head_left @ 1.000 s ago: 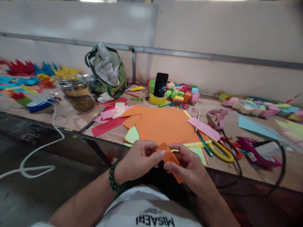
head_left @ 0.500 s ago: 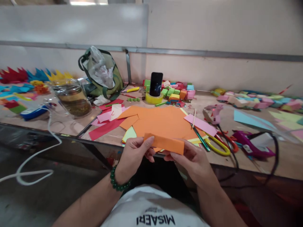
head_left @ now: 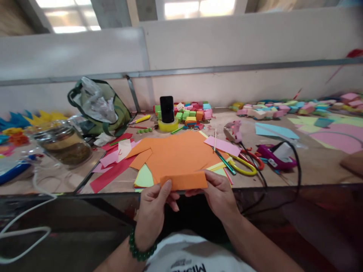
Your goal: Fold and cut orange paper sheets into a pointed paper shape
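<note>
A folded orange paper strip [head_left: 185, 180] is held level in front of the table edge, pinched at both ends. My left hand [head_left: 154, 211], with a green bead bracelet at the wrist, grips its left end between thumb and fingers. My right hand [head_left: 219, 194] grips its right end. Just beyond the strip lies a stack of orange paper sheets [head_left: 177, 153] on the table, with yellow and green sheets under it.
Scissors with yellow and red handles [head_left: 245, 164] and a purple glue gun [head_left: 276, 156] with a black cord lie to the right. A phone [head_left: 166, 108] stands in a tape roll, folded paper boxes [head_left: 193, 111] behind. A glass jar [head_left: 64, 145] and green bag [head_left: 98, 107] sit left.
The orange paper went from a tilted fold between my fingers to a flat strip held level by both hands. The view tilted up and swung right.
</note>
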A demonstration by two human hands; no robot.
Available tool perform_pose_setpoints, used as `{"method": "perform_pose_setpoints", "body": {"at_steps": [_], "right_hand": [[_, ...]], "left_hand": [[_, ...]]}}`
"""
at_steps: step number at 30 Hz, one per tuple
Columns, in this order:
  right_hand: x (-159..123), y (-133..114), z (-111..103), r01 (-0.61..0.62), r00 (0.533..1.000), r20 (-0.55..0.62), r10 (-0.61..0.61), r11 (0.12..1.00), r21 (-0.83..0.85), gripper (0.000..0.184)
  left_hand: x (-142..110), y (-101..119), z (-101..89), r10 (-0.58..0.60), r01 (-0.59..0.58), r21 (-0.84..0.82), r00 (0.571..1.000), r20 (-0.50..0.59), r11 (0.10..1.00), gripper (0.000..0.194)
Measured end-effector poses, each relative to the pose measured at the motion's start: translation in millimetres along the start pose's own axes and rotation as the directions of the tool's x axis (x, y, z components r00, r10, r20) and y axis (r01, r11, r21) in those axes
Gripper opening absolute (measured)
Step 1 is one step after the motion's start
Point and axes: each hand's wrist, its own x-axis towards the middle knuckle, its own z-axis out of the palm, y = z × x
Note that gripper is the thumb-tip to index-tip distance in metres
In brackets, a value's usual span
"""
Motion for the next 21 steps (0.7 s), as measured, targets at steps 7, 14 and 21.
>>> {"method": "perform_pose_setpoints", "body": {"at_steps": [7, 14, 21], "right_hand": [[6, -6, -10, -0.062, 0.997, 0.040, 0.068, 0.990, -0.127, 0.022], [12, -15, -14, -0.020, 0.997, -0.075, 0.006, 0.981, -0.194, 0.008], [12, -6, -16, -0.184, 0.980, -0.065, 0.187, 0.982, 0.047, 0.018]], "left_hand": [[1, 0, 0.8, -0.063, 0.063, 0.021, 0.997, -0.040, 0.998, 0.036], [2, -3, -6.1, -0.063, 0.065, 0.133, 0.998, -0.013, 0.989, 0.036], [1, -1, -4.0, -0.049, 0.050, 0.155, 0.999, -0.014, 0.987, 0.036]]}}
